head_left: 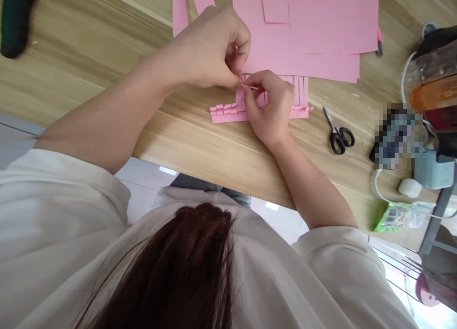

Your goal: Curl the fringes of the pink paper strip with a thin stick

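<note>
A pink paper piece (223, 115) cut into a fringe lies on the wooden table (200, 148); several of its strips at the left are rolled into small curls. My left hand (214, 48) is closed in a pinch over the middle of the fringe, thumb and fingers pressed on one pink strip. My right hand (269, 107) is closed right beside it, its fingertips touching the left hand's and pinching the same strip around a thin pale stick (252, 87). The right hand covers part of the fringe.
Larger pink sheets (321, 29) and cut strips (179, 10) lie beyond the hands. Black-handled scissors (339, 134) rest to the right. Farther right are a blurred device (396, 136), a white plug (410, 187), a green packet (392, 217) and a jar (432, 72). A dark object (14, 19) sits at the far left.
</note>
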Motion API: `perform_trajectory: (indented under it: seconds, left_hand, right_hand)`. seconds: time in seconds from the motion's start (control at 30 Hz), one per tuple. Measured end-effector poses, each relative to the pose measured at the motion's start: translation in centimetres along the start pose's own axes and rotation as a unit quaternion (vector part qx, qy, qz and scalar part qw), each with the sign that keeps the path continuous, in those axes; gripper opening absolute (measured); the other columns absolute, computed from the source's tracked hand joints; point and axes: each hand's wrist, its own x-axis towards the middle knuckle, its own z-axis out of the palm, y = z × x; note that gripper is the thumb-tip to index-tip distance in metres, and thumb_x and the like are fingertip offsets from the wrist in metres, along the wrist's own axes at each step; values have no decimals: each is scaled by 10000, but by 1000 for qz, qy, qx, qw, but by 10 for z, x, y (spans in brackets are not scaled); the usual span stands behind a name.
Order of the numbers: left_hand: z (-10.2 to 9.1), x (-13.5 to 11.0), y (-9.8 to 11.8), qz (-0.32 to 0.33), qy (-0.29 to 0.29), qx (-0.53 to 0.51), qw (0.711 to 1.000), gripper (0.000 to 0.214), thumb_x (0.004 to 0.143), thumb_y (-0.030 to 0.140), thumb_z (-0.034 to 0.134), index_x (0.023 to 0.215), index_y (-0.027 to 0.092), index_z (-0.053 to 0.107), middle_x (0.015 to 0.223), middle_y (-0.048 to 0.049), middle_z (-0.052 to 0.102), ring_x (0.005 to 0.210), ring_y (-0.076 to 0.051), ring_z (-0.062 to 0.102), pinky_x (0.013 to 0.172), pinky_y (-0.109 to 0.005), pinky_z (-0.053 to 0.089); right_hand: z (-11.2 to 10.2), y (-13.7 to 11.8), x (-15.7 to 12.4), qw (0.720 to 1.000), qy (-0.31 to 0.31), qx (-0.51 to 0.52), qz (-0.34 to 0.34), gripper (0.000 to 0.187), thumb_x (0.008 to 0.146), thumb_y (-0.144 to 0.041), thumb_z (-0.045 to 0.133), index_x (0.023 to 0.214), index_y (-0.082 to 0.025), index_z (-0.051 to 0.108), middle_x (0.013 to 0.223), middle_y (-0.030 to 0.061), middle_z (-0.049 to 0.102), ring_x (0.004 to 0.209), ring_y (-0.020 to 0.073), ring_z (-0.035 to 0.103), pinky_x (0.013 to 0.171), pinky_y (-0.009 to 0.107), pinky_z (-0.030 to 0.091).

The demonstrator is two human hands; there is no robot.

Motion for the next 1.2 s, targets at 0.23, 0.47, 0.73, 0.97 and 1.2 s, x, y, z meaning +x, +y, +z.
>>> perform_trajectory:
  seconds: [0.23, 0.47, 0.73, 0.97, 1.2]
  left_hand:
    - [1, 1, -3, -20, 2, -33, 999, 243, 596, 30, 714, 580, 139, 498, 602, -3, 600, 695, -205, 704, 568, -234, 402]
    - [4, 1, -2, -9, 6, 2, 1000, 238, 581, 1, 680, 556, 141, 490, 598, -9, 626, 651, -166, 664, 583, -247, 405]
    - [-1, 3, -8, 4, -48, -43, 998, 255, 644, 39, 758, 635, 134, 521, 678, -33, 676, 700, -164, 690, 574, -222, 428]
    - [0, 2, -4, 6, -38, -27, 999, 210, 646, -4, 697, 615, 127, 535, 651, -25, 654, 642, -127, 641, 550, -206, 371]
    - [1, 2, -9, -22, -26, -40, 999, 276, 596, -11, 707, 599, 140, 476, 669, -41, 688, 681, -177, 696, 556, -219, 408]
  right_hand:
    - [1, 1, 0, 1000, 15, 14, -17, 326, 963, -618, 472, 918, -321, 600, 990, 44, 737, 850, 276, 657, 931, 526, 492]
    - [0, -2, -1, 999, 20, 14, -43, 173, 960, -441, 513, 903, -309, 610, 961, 43, 731, 848, 277, 673, 896, 528, 507]
    - [-2, -6, -3, 998, 38, 3, -43, 153, 963, -353, 476, 846, -296, 557, 939, 35, 719, 843, 255, 661, 902, 511, 504]
    - [0, -1, 0, 999, 19, -7, -35, 158, 967, -414, 505, 878, -307, 581, 987, 28, 739, 880, 258, 663, 941, 504, 505]
    - [0, -1, 0, 999, 13, 7, -36, 206, 949, -497, 540, 872, -313, 590, 943, 38, 730, 867, 289, 683, 952, 551, 502]
